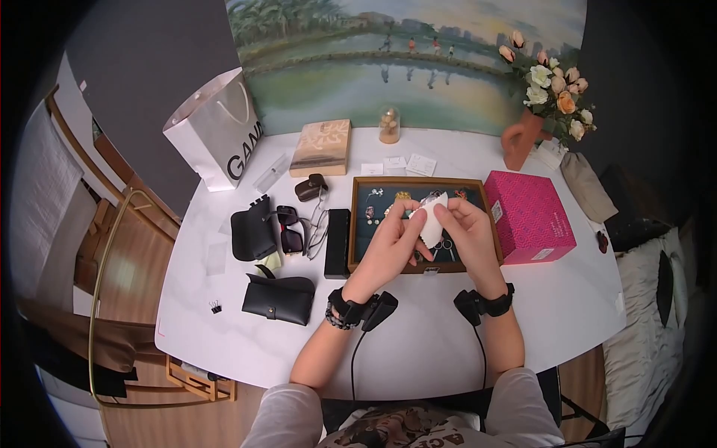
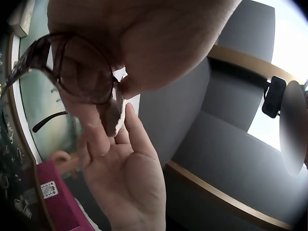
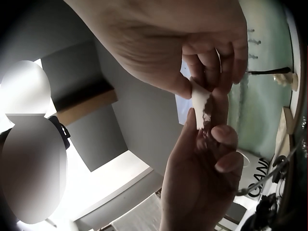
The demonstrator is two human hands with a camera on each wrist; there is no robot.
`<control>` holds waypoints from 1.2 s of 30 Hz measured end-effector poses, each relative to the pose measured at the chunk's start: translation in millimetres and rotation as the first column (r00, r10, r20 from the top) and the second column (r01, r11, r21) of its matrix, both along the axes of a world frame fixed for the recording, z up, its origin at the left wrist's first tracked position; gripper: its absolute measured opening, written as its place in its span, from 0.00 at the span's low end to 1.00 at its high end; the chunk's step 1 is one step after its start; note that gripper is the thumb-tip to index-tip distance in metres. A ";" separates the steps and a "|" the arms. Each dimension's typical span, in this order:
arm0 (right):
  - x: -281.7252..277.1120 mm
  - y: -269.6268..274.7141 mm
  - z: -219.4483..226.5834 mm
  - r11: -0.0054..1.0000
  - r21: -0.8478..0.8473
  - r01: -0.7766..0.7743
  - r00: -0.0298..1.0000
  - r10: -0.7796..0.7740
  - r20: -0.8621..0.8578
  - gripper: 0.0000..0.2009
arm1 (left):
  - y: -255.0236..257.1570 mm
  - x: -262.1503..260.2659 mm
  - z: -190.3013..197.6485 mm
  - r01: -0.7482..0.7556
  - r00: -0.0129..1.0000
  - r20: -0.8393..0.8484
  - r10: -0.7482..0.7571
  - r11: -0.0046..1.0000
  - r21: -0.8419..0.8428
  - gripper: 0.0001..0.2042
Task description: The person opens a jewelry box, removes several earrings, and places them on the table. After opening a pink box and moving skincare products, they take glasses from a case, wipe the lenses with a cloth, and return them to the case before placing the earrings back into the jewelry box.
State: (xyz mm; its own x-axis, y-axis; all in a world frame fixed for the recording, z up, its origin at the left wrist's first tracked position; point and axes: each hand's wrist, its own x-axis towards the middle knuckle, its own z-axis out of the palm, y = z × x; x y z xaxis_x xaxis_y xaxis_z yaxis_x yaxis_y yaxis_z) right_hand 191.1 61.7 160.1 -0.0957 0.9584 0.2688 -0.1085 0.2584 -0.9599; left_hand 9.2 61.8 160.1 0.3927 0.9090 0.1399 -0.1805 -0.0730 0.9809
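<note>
Our left hand (image 1: 390, 243) and right hand (image 1: 473, 240) pinch cloth (image 1: 435, 224) against glasses (image 2: 86, 72) above the jewelry case (image 1: 418, 180); likely light, fragile, best gripped by the frame.

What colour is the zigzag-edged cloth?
White; the cloth shows best in the head view.

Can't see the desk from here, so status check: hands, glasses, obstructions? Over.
Left hand and right hand pinching white cloth. Eyeglasses held up with it, above wooden-framed jewelry case. Nothing seen blocking the hands.
</note>
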 end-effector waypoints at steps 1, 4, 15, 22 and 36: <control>-0.5 0.5 -1.2 1.000 -0.001 0.001 1.000 -0.001 -0.001 0.10 | 0.4 1.8 -2.2 0.001 1.000 -0.001 -0.001 1.000 -0.001 0.14; -4.8 1.1 -3.4 0.998 0.022 0.055 0.993 -0.052 -0.106 0.11 | 0.5 8.2 -8.2 -0.019 0.999 0.032 0.018 0.999 0.044 0.12; -15.1 -4.1 4.8 0.983 0.099 0.156 0.973 -0.135 -0.185 0.10 | -2.6 4.3 7.4 -0.198 0.967 -0.114 0.227 0.955 0.222 0.14; 0.4 -10.1 13.9 0.999 -0.026 0.035 0.997 -0.037 -0.064 0.11 | -0.6 4.3 -0.4 0.125 0.970 0.185 -0.157 0.977 0.174 0.22; -2.3 -10.7 8.2 0.991 -0.069 -0.115 0.990 0.120 0.080 0.11 | -1.5 12.4 -7.5 0.063 0.990 0.114 -0.084 0.982 0.180 0.18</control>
State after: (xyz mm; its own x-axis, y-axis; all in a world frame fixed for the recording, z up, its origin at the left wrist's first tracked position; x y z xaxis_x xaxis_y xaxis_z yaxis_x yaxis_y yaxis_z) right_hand 188.8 51.0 168.3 -0.2284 0.9540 0.1939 -0.0535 0.1866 -0.9810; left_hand 21.6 60.3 152.6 0.4281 0.8352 0.3453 -0.3076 -0.2247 0.9246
